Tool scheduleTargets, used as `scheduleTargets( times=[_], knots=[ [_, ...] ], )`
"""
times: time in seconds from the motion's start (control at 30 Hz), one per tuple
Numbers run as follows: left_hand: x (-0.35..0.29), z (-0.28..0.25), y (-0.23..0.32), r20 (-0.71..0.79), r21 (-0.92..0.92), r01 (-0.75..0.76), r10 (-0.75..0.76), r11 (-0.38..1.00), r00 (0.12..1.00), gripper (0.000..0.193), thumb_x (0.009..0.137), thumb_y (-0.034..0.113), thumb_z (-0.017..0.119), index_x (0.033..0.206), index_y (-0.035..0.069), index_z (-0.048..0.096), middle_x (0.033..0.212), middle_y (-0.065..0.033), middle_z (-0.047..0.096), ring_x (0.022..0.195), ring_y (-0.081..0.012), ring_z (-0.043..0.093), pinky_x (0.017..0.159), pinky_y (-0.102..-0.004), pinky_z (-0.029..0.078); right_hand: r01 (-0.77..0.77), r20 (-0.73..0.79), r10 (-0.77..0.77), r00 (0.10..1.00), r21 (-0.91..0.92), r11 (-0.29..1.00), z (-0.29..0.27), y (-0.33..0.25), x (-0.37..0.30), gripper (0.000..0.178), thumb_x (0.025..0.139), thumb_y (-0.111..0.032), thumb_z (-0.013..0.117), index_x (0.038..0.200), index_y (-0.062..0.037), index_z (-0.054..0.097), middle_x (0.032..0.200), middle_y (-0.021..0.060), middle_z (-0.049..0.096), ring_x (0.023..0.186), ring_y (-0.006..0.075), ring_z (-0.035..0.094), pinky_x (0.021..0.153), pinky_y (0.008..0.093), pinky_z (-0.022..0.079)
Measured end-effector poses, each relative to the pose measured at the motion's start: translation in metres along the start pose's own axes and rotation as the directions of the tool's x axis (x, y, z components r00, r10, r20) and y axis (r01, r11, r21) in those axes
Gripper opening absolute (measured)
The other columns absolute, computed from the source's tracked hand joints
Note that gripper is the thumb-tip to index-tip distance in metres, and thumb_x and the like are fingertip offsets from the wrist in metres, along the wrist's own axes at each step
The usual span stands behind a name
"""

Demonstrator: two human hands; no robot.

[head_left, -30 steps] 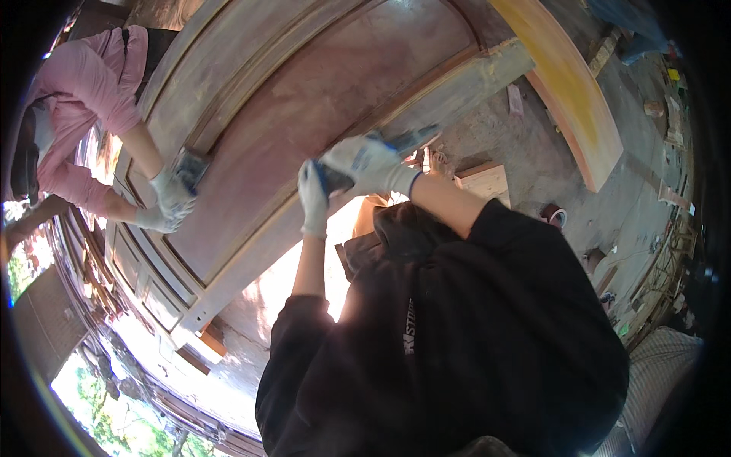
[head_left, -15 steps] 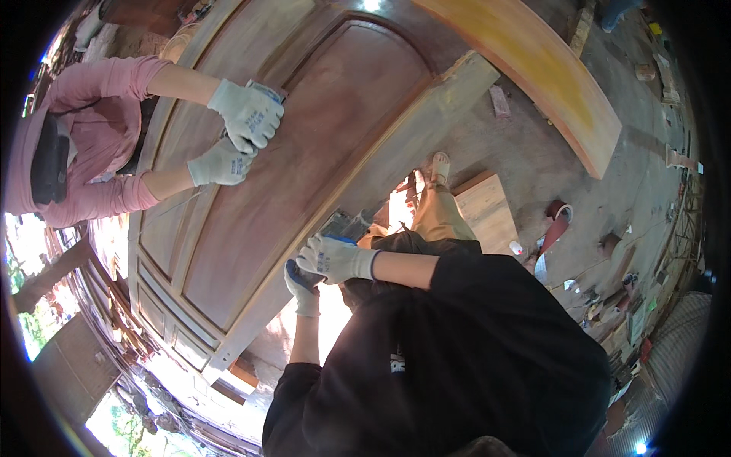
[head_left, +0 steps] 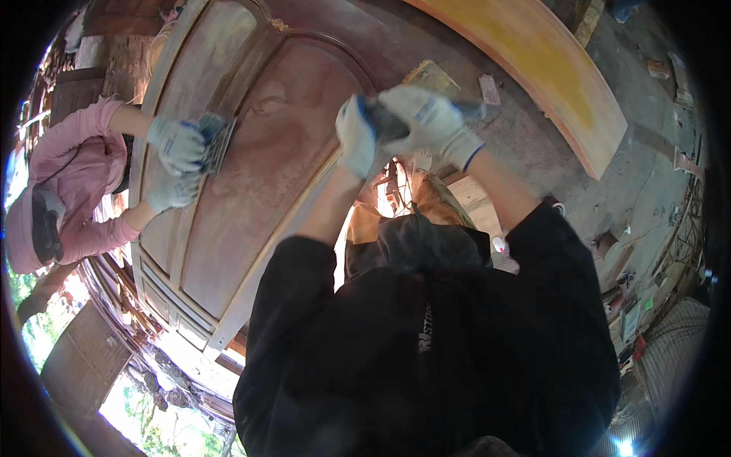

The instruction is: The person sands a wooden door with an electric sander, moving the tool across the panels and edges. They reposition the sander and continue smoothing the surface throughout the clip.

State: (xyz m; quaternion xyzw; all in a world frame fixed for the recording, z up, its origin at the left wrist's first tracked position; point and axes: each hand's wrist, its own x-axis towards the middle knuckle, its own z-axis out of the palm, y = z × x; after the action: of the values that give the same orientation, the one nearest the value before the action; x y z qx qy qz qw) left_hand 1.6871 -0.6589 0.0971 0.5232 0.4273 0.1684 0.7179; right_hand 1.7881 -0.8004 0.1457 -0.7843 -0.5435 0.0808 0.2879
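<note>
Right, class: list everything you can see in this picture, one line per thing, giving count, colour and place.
Door: one, reddish-brown panelled wood, lying flat across upper left.
Curved board: one, yellow-orange, upper right.
Co-worker: one, pink top, left edge, beside the door.
Co-worker's gloves: two, grey, on the door's left part.
Co-worker's sanding pad: one, grey, under the upper glove.
Floor: grey, littered with scraps, right side.
Sanding block: one, dark grey-blue, held at the door's right edge.
Left hand: white glove, on the block.
Right hand: white glove, on the block.
</note>
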Motion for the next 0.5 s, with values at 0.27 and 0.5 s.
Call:
scheduleTargets(
  times=[0.27,0.5],
  knots=[
    [0.079,0.074,0.044,0.162,0.29,-0.152,0.108,0.945,0.981,0.041,0.093,0.035,0.056,0.096,-0.004,0.066,0.085,-0.0123,0.066,0.081,-0.0223,0.059,0.075,-0.0375,0.046,-0.279,0.026,0.288,0.957,-0.183,0.943,-0.031,0.05,0.046,0.094,0.068,-0.069,0.074,0.135,-0.007,0.053,0.136,0.0148,0.058,0.126,0.0304,0.056,0.106,0.0396,0.044],
    [0.017,-0.105,-0.012,0.25,-0.088,0.124,-0.098,0.988,0.963,0.027,0.099,0.029,0.057,0.101,0.004,0.068,0.094,-0.0038,0.068,0.084,-0.0122,0.061,0.077,-0.0292,0.049,-0.142,0.05,0.141,0.989,0.018,0.99,0.038,-0.085,0.023,0.07,0.071,-0.059,0.074,0.117,-0.0088,0.059,0.119,0.0119,0.064,0.114,0.0311,0.06,0.098,0.0418,0.048]
  ],
)
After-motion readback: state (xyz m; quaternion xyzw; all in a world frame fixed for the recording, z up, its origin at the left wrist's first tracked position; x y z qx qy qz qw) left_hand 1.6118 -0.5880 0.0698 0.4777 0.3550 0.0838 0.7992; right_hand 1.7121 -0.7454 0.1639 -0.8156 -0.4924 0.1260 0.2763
